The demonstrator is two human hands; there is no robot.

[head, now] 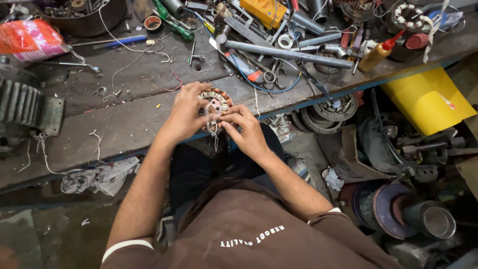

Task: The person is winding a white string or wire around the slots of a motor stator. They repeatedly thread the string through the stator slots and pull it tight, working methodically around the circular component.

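Seen from above, at the middle of the frame, a person's left hand (185, 113) cups a round motor stator (217, 102) with copper windings at the front edge of a cluttered grey counter (124, 124). The right hand (248, 130) pinches thin pale wire ends (213, 130) hanging from the stator, both grips closed on it. The coils look already wound, while the loose ends remain untied; tools fill the upper right.

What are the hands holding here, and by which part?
Both hands, left and right, hold a round copper-wound stator by its rim, fingers at its white wire ends.
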